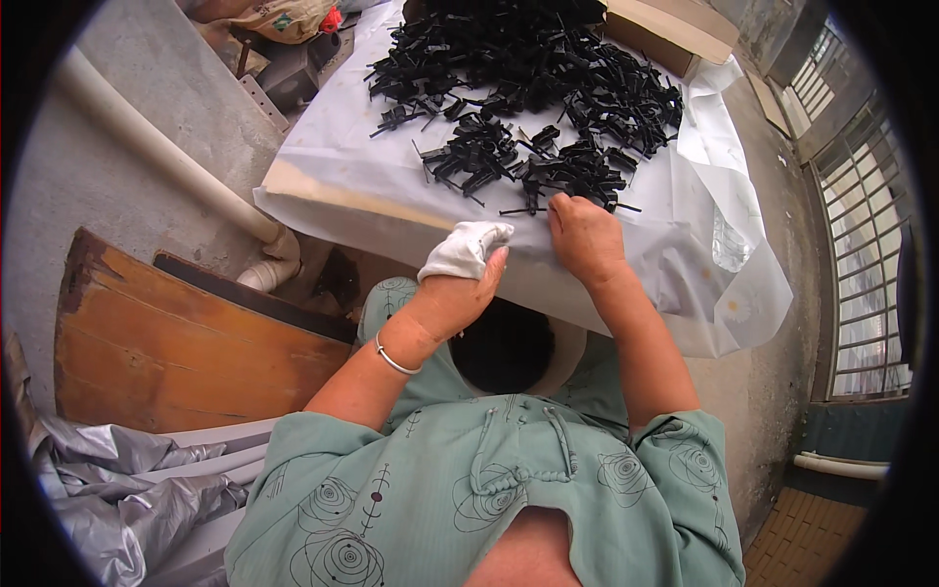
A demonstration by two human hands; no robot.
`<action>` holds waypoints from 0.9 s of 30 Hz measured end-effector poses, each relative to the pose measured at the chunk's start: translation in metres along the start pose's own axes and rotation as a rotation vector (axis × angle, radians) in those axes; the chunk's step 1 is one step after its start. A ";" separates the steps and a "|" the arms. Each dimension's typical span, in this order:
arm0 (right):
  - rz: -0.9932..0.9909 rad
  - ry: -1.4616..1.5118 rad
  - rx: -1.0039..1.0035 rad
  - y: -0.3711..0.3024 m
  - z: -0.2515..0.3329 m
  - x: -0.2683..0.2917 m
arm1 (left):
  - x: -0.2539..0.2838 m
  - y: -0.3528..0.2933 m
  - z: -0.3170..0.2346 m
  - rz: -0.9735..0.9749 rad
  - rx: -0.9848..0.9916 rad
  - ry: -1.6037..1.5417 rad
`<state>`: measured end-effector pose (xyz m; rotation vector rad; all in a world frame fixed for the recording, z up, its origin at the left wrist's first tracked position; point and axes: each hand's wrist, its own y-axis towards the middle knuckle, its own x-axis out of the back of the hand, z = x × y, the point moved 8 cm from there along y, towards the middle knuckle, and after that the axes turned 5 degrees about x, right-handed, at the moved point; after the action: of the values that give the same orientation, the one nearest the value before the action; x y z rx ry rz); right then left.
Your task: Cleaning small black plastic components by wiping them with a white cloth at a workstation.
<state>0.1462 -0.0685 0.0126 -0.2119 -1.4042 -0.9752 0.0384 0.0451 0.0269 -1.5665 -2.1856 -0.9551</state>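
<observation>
Many small black plastic parts [528,88] with thin rods lie heaped on a table covered in white plastic sheeting [675,245]. At the near edge of this heap my right hand [587,235] is closed in a pinch on a black plastic part; its fingertips hide most of that part. My left hand [465,259] is to its left, over the table's front edge. A white cloth-like covering [465,249] hides its fingers, while the thumb is bare and bent in toward them. Whether anything sits in that hand is hidden.
Below the table edge, between my knees, stands a pale round bucket [575,360] with a dark inside. A cardboard box [675,29] is at the table's far right. Leftward are a wooden board [186,342], a pipe [176,161] and silver sheeting [147,499].
</observation>
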 end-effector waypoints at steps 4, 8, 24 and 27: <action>-0.033 0.053 0.206 -0.021 0.025 0.013 | 0.000 0.009 -0.005 -0.111 -0.029 -0.026; -0.017 0.116 0.424 -0.040 0.057 0.032 | -0.021 0.020 0.006 0.045 0.112 0.011; -0.067 0.989 -0.011 -0.041 0.027 0.020 | -0.029 0.000 -0.011 0.276 0.340 -0.717; 0.035 0.900 -0.056 -0.043 0.031 0.013 | -0.020 0.004 -0.016 0.094 0.081 -0.378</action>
<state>0.0928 -0.0800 0.0130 0.1574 -0.5457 -0.9086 0.0466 0.0209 0.0287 -1.9175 -2.3289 -0.5698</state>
